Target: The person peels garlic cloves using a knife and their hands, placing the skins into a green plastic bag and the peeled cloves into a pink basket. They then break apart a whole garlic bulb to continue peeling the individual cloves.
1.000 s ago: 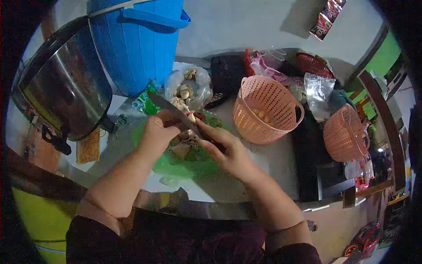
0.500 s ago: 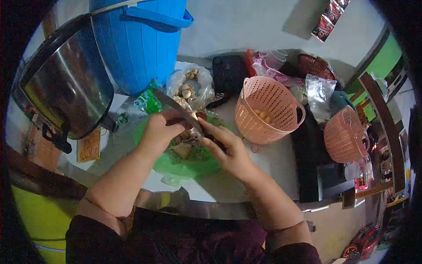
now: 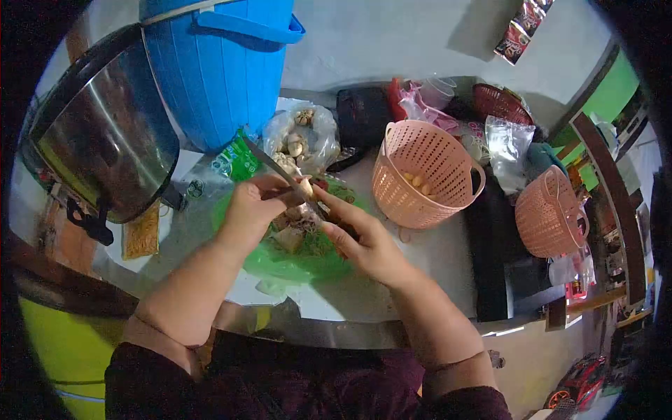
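Right hand wraps knife for control; left hand, fingers curled in, pinches garlic clove steady at the blade, above green plastic bag, presumably catching peelings

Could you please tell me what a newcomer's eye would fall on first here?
Probably the big blue bucket, bright against the pale wall at upper left. Next might come the knife near the centre, in the right hand and close to the left hand, above a green plastic bag. The larger pink basket to their right, with pale pieces inside, also stands out.
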